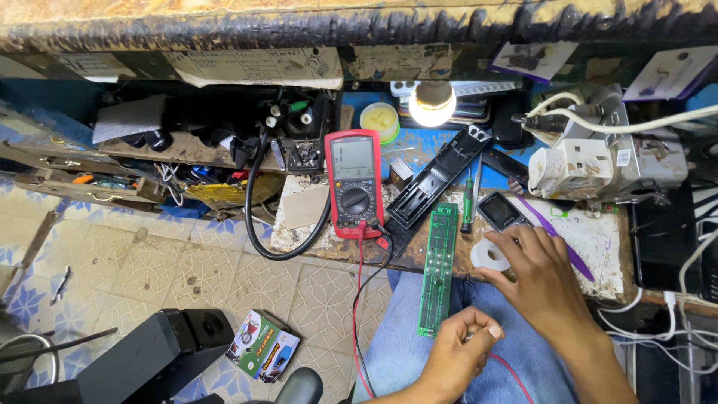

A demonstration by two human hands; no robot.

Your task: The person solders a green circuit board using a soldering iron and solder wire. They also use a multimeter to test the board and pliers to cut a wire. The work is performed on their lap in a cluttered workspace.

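Item: long green circuit board (438,268), lower centre, overhanging worktop (598,254) edge. Light, stiff, brittle; take by bare edges. Left hand (460,355) pinched shut on red wire (512,372); right hand (542,280) open-fingered, touching white solder reel (490,256).

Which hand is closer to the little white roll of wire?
Right. The right hand rests its fingers on the white roll at the bench edge. The left hand is lower, over the lap, apart from the roll, pinching a red wire.

Right hand (542,280) on white solder spool (490,255); left hand (460,355) pinches red lead (511,374) beside green circuit board (438,268); red multimeter (354,183) behind.
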